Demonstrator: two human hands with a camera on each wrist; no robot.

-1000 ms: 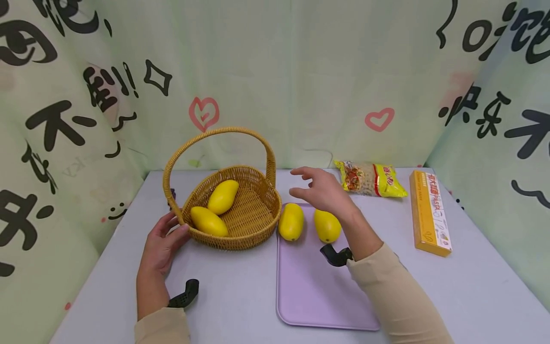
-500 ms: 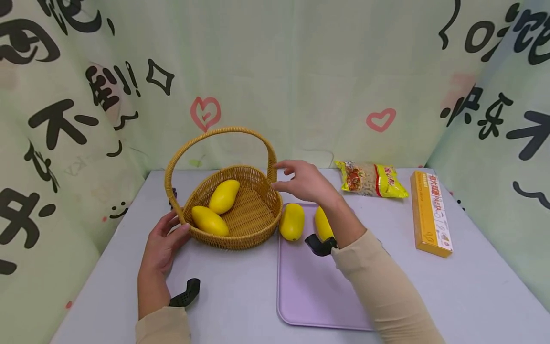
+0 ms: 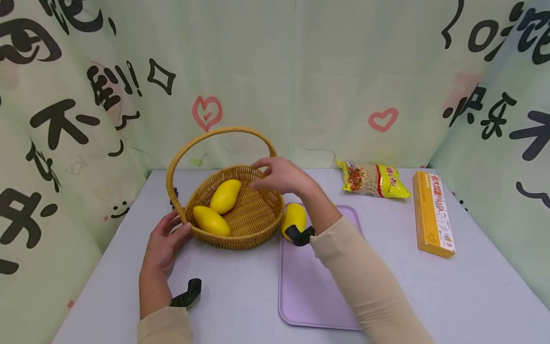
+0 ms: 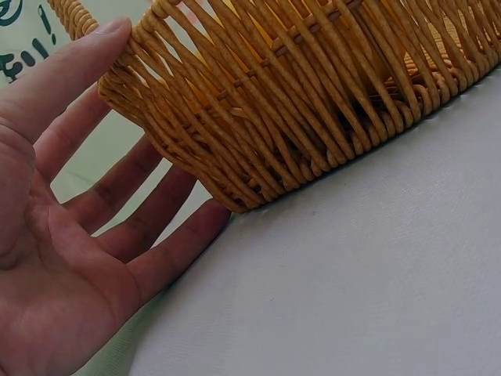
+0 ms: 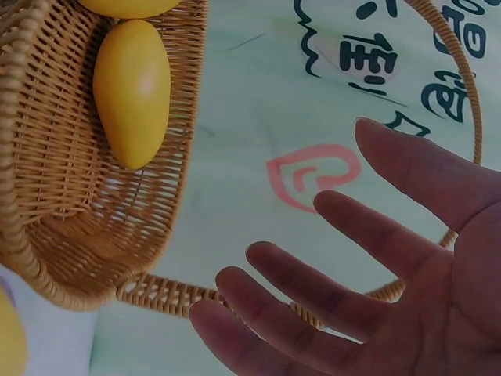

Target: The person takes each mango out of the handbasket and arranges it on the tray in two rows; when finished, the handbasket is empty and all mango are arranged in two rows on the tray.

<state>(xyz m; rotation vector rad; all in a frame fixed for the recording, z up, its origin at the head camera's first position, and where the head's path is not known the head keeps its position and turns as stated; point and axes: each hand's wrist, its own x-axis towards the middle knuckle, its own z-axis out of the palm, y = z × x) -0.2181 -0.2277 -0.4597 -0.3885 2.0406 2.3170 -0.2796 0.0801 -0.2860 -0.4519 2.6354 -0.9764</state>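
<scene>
Two yellow mangoes (image 3: pixel 226 196) lie in the left half of a wicker basket (image 3: pixel 245 241) with a tall arched handle. At the basket's left side is my left hand (image 3: pixel 162 246), thumb by the rim and nearly straight fingers against the outer wall, as the left wrist view shows. My right hand (image 3: pixel 281 177) is over the basket's right rim, near the handle's foot. In the right wrist view its fingers (image 5: pixel 290 345) are spread and hold nothing. Another mango (image 3: pixel 294 217) sits on the purple tray (image 3: pixel 315 296), partly covered by the wrist camera.
A yellow food packet (image 3: pixel 374 179) lies at the table's back right. Beside it is an orange pasta box (image 3: pixel 434 213). A small dark object (image 3: pixel 174 195) shows behind the basket's left edge. A printed curtain (image 3: pixel 296 95) surrounds the table (image 3: pixel 232 296).
My right hand has moved left from above the tray to the basket's right rim. The rightmost mango on the tray is now hidden by the right arm. My left hand stays at the basket.
</scene>
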